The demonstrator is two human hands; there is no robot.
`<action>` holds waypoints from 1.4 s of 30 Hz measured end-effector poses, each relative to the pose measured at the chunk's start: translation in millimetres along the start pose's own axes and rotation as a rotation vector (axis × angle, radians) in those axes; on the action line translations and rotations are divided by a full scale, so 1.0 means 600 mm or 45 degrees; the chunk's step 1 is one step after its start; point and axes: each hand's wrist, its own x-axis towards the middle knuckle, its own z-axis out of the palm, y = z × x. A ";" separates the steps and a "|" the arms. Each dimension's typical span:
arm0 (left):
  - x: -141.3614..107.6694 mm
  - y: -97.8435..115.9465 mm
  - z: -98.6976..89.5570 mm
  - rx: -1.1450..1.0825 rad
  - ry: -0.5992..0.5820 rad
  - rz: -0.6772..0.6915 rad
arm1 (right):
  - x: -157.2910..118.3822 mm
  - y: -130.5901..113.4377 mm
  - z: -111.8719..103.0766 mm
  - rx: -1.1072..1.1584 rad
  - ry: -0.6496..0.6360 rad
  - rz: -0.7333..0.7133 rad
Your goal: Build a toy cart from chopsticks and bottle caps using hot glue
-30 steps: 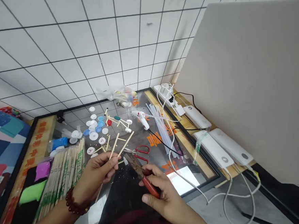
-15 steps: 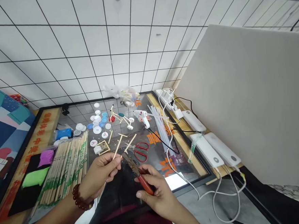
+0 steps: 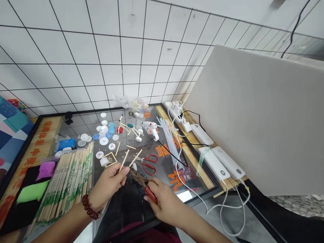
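Note:
My left hand (image 3: 111,183) pinches a thin wooden stick (image 3: 124,159) between thumb and fingertips, its free end pointing away from me. Wrapped in my right hand (image 3: 165,199) are rusty pliers (image 3: 139,178) with red handles, their jaws close by my left fingertips. Whether the jaws touch the stick I cannot tell. Just beyond the jaws lies a second wooden stick (image 3: 136,157), beside red-handled scissors (image 3: 150,164). A short stick piece (image 3: 131,147) and a small square frame of sticks (image 3: 113,162) rest on the glass tabletop.
Bundled wooden sticks (image 3: 63,185) in plastic lie at left, near purple clay (image 3: 45,170) and green clay (image 3: 32,192). Further back are several bottle caps (image 3: 103,140), a small stick model (image 3: 130,126) and a glue gun (image 3: 151,129). Cables and white power packs (image 3: 213,163) line the right.
The camera view has shifted. The stick in my left hand now stands apart from the short piece beyond it, and the pliers have tipped slightly. Both hands keep their hold.

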 end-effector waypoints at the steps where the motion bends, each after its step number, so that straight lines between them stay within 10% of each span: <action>1: 0.001 -0.001 -0.003 0.000 0.010 0.007 | 0.004 -0.002 0.000 -0.013 -0.014 -0.001; 42: 0.005 0.000 -0.047 -0.037 0.033 -0.128 | 0.048 -0.016 0.001 0.083 -0.109 -0.127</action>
